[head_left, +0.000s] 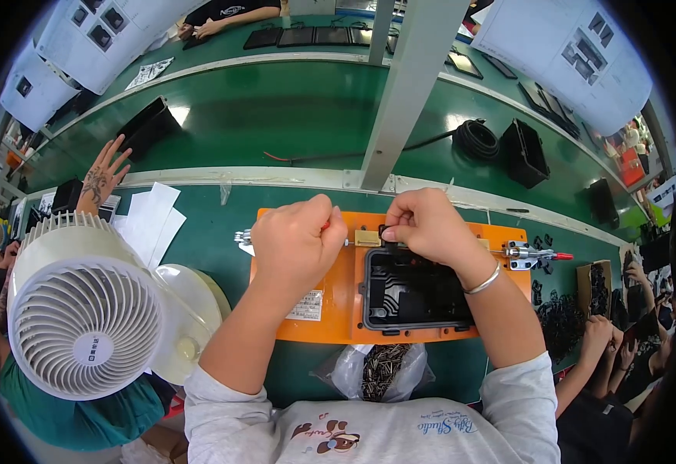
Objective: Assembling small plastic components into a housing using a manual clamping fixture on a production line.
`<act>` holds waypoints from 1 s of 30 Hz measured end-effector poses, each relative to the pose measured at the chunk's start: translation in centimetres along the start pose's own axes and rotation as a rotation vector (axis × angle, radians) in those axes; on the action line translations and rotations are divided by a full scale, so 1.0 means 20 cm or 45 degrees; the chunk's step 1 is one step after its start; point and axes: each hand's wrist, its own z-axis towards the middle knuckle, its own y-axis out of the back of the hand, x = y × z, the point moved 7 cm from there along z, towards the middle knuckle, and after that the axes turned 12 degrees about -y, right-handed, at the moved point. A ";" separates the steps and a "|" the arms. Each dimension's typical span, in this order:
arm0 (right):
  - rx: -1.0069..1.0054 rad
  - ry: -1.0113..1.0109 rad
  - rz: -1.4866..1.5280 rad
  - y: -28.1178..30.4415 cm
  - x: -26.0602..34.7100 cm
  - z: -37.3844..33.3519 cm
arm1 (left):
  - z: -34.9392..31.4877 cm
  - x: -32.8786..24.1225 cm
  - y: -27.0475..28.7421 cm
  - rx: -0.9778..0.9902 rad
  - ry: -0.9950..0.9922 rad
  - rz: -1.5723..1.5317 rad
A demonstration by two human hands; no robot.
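An orange fixture plate point(338, 329) lies in front of me and carries a black rectangular plastic box point(419, 290), its open side up. My left hand point(299, 240) is closed in a fist over the left toggle clamp point(243, 238); a bit of red handle shows between the fingers. At the box's far edge, beside a brass block point(366, 238), my right hand point(427, 228) pinches a small black part point(388, 233). Its exact shape is mostly hidden by the fingers. The right toggle clamp point(519, 254), with a red-tipped handle point(562, 256), sits untouched by either hand.
A white fan point(90, 309) stands close on my left, by white papers point(152, 224). A bag of screws point(384, 371) lies nearest me. Small black parts point(558, 325) are heaped at right. Beyond the metal post point(411, 93), a conveyor carries black boxes point(523, 151) and coiled cable point(475, 141).
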 end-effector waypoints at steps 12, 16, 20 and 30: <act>0.087 0.030 0.140 0.00 -0.02 0.01 | -0.14 0.41 0.36 -1.033 0.469 -1.052; 0.140 -0.023 0.197 0.02 -0.01 0.00 | -0.40 0.68 0.39 -1.472 0.776 -1.252; 0.113 -0.049 0.194 0.03 0.00 -0.02 | -0.65 0.80 0.25 -1.622 1.400 -1.201; -0.624 -0.189 -0.798 0.33 -0.27 -0.62 | -0.32 -0.21 0.02 0.304 0.270 -0.281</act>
